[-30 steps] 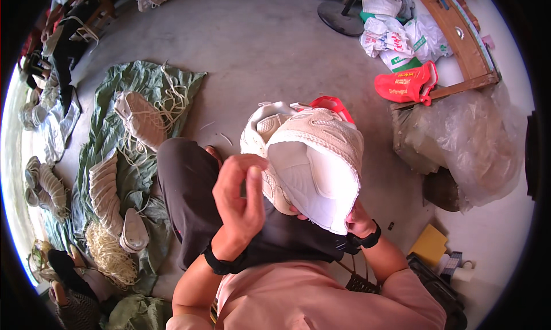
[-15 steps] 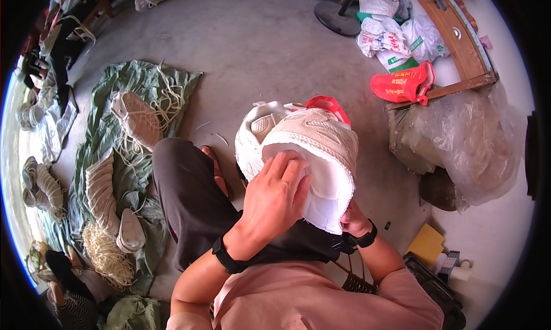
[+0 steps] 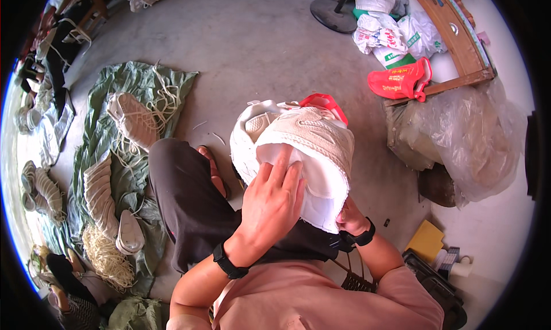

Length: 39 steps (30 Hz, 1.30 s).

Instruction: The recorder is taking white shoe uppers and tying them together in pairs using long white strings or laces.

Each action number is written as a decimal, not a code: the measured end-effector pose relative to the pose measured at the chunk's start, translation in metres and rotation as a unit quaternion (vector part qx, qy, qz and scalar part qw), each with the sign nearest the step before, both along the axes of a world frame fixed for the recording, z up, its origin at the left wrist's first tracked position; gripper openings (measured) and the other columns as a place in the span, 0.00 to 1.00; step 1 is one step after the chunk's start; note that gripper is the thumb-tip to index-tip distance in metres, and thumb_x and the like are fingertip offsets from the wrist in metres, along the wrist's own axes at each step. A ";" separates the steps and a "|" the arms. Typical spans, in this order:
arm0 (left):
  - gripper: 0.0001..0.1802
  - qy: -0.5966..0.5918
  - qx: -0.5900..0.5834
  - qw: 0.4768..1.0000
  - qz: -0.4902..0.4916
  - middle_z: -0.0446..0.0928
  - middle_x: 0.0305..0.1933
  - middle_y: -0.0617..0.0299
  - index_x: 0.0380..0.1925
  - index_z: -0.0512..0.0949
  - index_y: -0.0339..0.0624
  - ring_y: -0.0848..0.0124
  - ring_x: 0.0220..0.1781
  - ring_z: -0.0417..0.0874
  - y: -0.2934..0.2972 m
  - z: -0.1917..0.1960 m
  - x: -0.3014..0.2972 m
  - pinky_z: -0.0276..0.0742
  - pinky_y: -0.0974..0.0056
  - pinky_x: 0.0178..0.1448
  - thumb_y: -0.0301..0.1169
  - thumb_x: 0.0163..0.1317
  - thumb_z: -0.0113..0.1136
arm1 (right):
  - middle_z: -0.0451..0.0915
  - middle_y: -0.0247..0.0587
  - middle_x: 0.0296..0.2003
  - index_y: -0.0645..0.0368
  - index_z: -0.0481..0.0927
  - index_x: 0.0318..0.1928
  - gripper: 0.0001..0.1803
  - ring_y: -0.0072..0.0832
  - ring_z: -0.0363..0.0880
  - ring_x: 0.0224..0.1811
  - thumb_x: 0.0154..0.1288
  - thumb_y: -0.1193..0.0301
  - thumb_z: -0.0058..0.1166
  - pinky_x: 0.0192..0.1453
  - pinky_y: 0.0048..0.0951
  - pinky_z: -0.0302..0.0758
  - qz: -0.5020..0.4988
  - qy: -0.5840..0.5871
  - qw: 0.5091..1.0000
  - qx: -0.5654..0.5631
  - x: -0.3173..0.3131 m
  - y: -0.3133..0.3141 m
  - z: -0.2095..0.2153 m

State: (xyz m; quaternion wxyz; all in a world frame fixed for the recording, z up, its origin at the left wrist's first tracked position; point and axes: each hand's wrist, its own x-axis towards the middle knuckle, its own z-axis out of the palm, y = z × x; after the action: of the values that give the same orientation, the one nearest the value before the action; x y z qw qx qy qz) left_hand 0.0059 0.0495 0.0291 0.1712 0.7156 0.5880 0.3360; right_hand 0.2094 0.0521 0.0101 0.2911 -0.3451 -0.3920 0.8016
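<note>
A cream shoe upper (image 3: 321,138) with a white lining is held in front of my lap, its inner side turned toward me. Inside it, my left hand (image 3: 272,195) lies on the lining with the fingers stretched out, the index finger reaching farthest. My right hand (image 3: 352,217) grips the lower right edge of the upper; its fingers are partly hidden behind the material. More cream uppers (image 3: 247,126) lie right behind the held one, and a red plastic rim (image 3: 326,103) shows past them.
On the floor to the left, a green sheet (image 3: 103,109) bears stacked uppers (image 3: 100,198), a laced bundle (image 3: 132,117) and a straw-coloured cord heap (image 3: 103,255). Plastic bags (image 3: 381,34), a red sleeve-like item (image 3: 399,80) and a wooden frame (image 3: 453,28) stand right. Another person's arm (image 3: 60,298) shows lower left.
My left hand's fingers have straightened and slid farther up into the upper, spreading against the lining. My right hand keeps its grip. The view has shifted slightly.
</note>
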 end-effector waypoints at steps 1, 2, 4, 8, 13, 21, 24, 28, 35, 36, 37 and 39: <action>0.13 0.001 0.002 1.000 -0.011 0.70 0.60 0.49 0.41 0.76 0.35 0.58 0.39 0.78 0.000 0.000 -0.001 0.79 0.58 0.42 0.28 0.56 0.63 | 0.71 0.39 0.57 0.64 0.51 0.71 0.57 0.20 0.74 0.50 0.52 0.47 0.69 0.52 0.23 0.73 0.000 0.000 1.000 0.000 -0.001 -0.001 -0.001; 0.13 0.002 0.004 1.000 -0.022 0.71 0.60 0.49 0.41 0.77 0.35 0.58 0.39 0.78 0.000 0.000 -0.001 0.79 0.58 0.42 0.28 0.56 0.63 | 0.70 0.40 0.58 0.64 0.51 0.71 0.57 0.22 0.73 0.54 0.52 0.47 0.69 0.55 0.25 0.72 -0.001 0.001 1.000 0.003 -0.001 -0.001 -0.001; 0.13 -0.010 0.016 1.000 -0.018 0.71 0.60 0.50 0.41 0.77 0.35 0.58 0.39 0.78 -0.003 0.000 -0.002 0.79 0.58 0.43 0.28 0.56 0.63 | 0.69 0.40 0.60 0.63 0.51 0.71 0.57 0.25 0.71 0.58 0.52 0.47 0.69 0.58 0.27 0.71 -0.002 0.001 1.000 0.005 0.001 -0.002 -0.004; 0.15 -0.046 0.015 0.999 0.008 0.75 0.53 0.50 0.43 0.78 0.39 0.55 0.40 0.78 -0.005 0.001 -0.002 0.77 0.58 0.45 0.26 0.54 0.64 | 0.67 0.41 0.61 0.63 0.50 0.71 0.57 0.27 0.69 0.62 0.52 0.47 0.69 0.64 0.31 0.67 0.004 0.007 1.000 0.002 0.001 -0.001 -0.003; 0.13 -0.017 0.015 1.000 -0.004 0.75 0.56 0.51 0.40 0.78 0.37 0.56 0.40 0.78 -0.002 0.000 -0.001 0.78 0.58 0.44 0.26 0.55 0.64 | 0.66 0.42 0.62 0.63 0.49 0.71 0.58 0.28 0.68 0.63 0.52 0.48 0.69 0.65 0.33 0.67 0.001 0.000 1.000 0.002 0.003 -0.001 -0.002; 0.12 -0.071 0.031 0.997 -0.001 0.77 0.51 0.54 0.38 0.77 0.40 0.55 0.39 0.79 -0.008 -0.001 -0.005 0.77 0.57 0.44 0.24 0.53 0.63 | 0.66 0.43 0.62 0.63 0.48 0.72 0.58 0.31 0.70 0.62 0.53 0.47 0.68 0.65 0.34 0.68 0.017 0.003 1.000 -0.002 0.004 0.001 -0.002; 0.12 -0.048 0.035 0.998 0.002 0.75 0.57 0.54 0.39 0.77 0.35 0.60 0.40 0.78 -0.006 0.000 -0.008 0.78 0.59 0.44 0.24 0.53 0.62 | 0.66 0.44 0.63 0.63 0.48 0.72 0.57 0.35 0.71 0.62 0.54 0.48 0.68 0.64 0.39 0.70 0.026 0.027 0.999 -0.014 0.001 0.003 0.002; 0.13 -0.022 0.020 0.999 -0.021 0.75 0.57 0.55 0.40 0.77 0.35 0.59 0.40 0.77 -0.002 -0.002 -0.011 0.78 0.60 0.44 0.23 0.53 0.62 | 0.66 0.46 0.63 0.62 0.47 0.72 0.56 0.38 0.72 0.62 0.55 0.49 0.67 0.64 0.44 0.72 0.022 0.035 0.999 -0.012 0.000 0.003 0.004; 0.12 -0.178 0.008 0.983 0.035 0.79 0.44 0.57 0.37 0.76 0.38 0.59 0.36 0.77 -0.003 -0.008 -0.015 0.75 0.60 0.41 0.16 0.51 0.60 | 0.64 0.49 0.64 0.62 0.48 0.72 0.55 0.40 0.71 0.62 0.56 0.50 0.67 0.62 0.44 0.72 0.029 0.080 0.996 -0.009 -0.009 0.009 0.005; 0.13 -0.213 -0.004 0.974 0.076 0.78 0.38 0.58 0.36 0.76 0.38 0.59 0.34 0.76 -0.004 -0.004 -0.013 0.72 0.59 0.40 0.14 0.50 0.59 | 0.64 0.49 0.64 0.62 0.48 0.72 0.55 0.39 0.71 0.62 0.55 0.50 0.67 0.61 0.43 0.73 0.039 0.105 0.994 -0.014 -0.011 0.009 0.003; 0.13 -0.214 -0.004 0.974 0.075 0.78 0.38 0.58 0.36 0.76 0.38 0.59 0.34 0.76 -0.004 -0.005 -0.014 0.72 0.59 0.40 0.14 0.50 0.59 | 0.64 0.49 0.64 0.62 0.48 0.72 0.55 0.39 0.71 0.62 0.55 0.50 0.67 0.61 0.43 0.73 0.037 0.105 0.994 -0.014 -0.012 0.010 0.003; 0.11 -0.159 0.032 0.981 0.106 0.77 0.33 0.60 0.35 0.77 0.38 0.69 0.30 0.75 -0.005 -0.009 -0.017 0.71 0.68 0.33 0.14 0.53 0.58 | 0.64 0.49 0.64 0.62 0.50 0.72 0.55 0.38 0.70 0.62 0.54 0.50 0.68 0.61 0.43 0.72 0.037 0.109 0.993 -0.007 -0.013 0.012 0.004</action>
State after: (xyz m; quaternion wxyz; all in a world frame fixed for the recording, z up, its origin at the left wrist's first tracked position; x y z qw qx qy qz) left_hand -0.0109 0.0449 0.0201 0.2028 0.5918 0.6151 0.4800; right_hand 0.1960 0.0636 0.0144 0.2998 -0.2430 -0.3645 0.8474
